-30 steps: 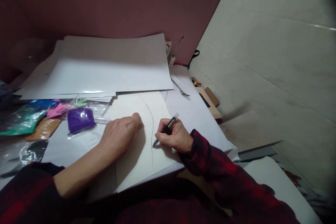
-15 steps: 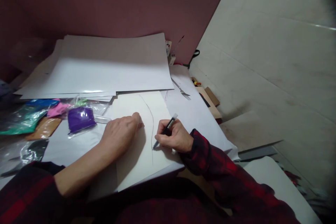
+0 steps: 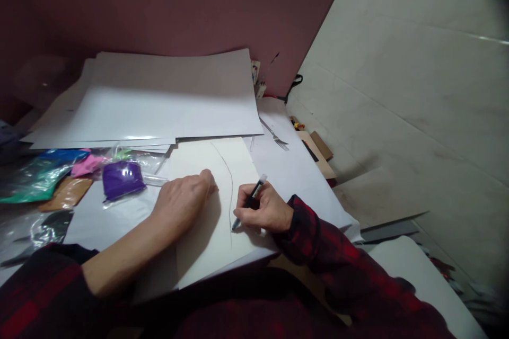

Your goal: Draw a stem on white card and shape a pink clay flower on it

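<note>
My right hand (image 3: 264,209) is closed around a black pen (image 3: 254,193) with a pale end. Its tip touches a cream sheet of paper (image 3: 202,265), on the lower part of a thin curved line (image 3: 231,180) that runs down the sheet. On the left half of the same sheet rests my left hand (image 3: 185,198), its fingers curled under and pressed together. What lies inside those fingers, if anything, is hidden. Just left of that hand is a clear bag of purple material (image 3: 124,180).
Large white sheets (image 3: 170,95) are stacked behind the paper. More bags, one with green material (image 3: 40,183) and one with brown (image 3: 67,193), lie at the left. A fork (image 3: 276,137) sits near the right edge of the white-covered table (image 3: 304,172). Cardboard (image 3: 318,156) lies beyond that edge.
The pen tip has moved slightly down along the curved line, with my right hand. My left hand has stayed in place.
</note>
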Demonstrator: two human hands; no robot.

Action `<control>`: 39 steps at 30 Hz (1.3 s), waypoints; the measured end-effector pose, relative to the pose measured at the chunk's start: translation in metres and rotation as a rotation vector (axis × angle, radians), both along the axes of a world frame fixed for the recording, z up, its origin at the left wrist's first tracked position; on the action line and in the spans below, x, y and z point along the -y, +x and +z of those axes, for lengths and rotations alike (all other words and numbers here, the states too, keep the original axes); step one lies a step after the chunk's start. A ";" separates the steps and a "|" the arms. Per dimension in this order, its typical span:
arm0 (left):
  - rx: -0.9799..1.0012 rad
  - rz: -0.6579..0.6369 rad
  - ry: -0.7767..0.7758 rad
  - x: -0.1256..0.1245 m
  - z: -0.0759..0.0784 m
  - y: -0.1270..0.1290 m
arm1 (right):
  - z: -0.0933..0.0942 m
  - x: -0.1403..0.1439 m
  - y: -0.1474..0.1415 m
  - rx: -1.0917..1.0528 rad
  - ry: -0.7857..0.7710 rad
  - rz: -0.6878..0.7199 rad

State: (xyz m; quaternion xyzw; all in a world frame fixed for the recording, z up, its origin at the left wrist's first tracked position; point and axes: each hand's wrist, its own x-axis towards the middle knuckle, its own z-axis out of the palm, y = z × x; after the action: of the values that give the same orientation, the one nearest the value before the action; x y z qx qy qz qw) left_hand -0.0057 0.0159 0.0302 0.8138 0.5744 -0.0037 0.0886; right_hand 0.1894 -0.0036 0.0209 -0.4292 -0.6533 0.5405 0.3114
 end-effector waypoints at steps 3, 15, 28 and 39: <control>0.007 -0.001 -0.003 0.000 0.001 0.001 | -0.001 0.000 0.001 0.001 -0.007 0.030; -0.012 -0.008 -0.006 0.000 0.002 0.001 | 0.001 0.001 0.002 -0.018 -0.018 0.114; 0.000 0.007 -0.004 0.001 0.001 0.001 | 0.004 0.003 0.004 0.021 0.019 0.225; 0.008 -0.003 0.020 0.000 -0.001 0.000 | 0.003 0.003 0.006 0.046 -0.053 0.288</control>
State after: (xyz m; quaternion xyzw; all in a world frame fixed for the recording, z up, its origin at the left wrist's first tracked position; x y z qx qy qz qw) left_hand -0.0060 0.0155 0.0296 0.8153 0.5730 0.0053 0.0830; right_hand 0.1957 -0.0070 0.0244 -0.3516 -0.7006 0.5865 0.2041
